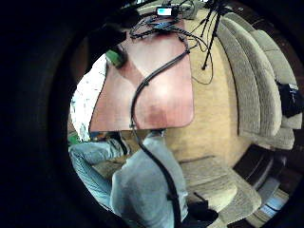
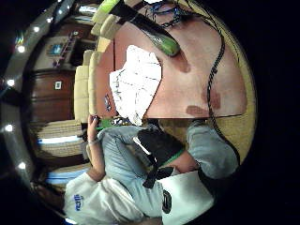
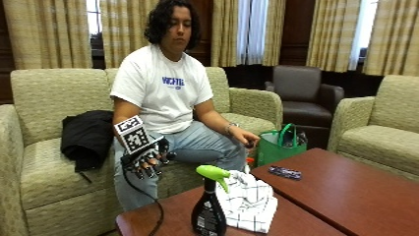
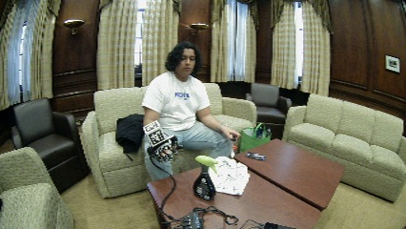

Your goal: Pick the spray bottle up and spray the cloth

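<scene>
A black spray bottle [image 3: 208, 211] with a green trigger head stands upright on the near brown table [image 3: 164, 223]. A white checked cloth [image 3: 247, 201] lies crumpled right beside it. My gloved right hand [image 3: 145, 160] hangs over my knee, behind the table's edge and apart from the bottle, with its fingers loosely curled and nothing in them. In the wide outside view the bottle [image 4: 204, 183], the cloth [image 4: 229, 175] and the hand [image 4: 162, 147] stand the same way. The thumb side palm view shows the bottle [image 2: 161, 40] and cloth [image 2: 136, 84] on the table from above.
A second brown table [image 3: 353, 191] stands to the right, with a small dark object [image 3: 284, 172] on it. A green bag [image 3: 278, 145] sits on the floor by my knee. A black jacket [image 3: 88, 135] lies on the sofa. Cables [image 4: 203, 219] cover the table's front.
</scene>
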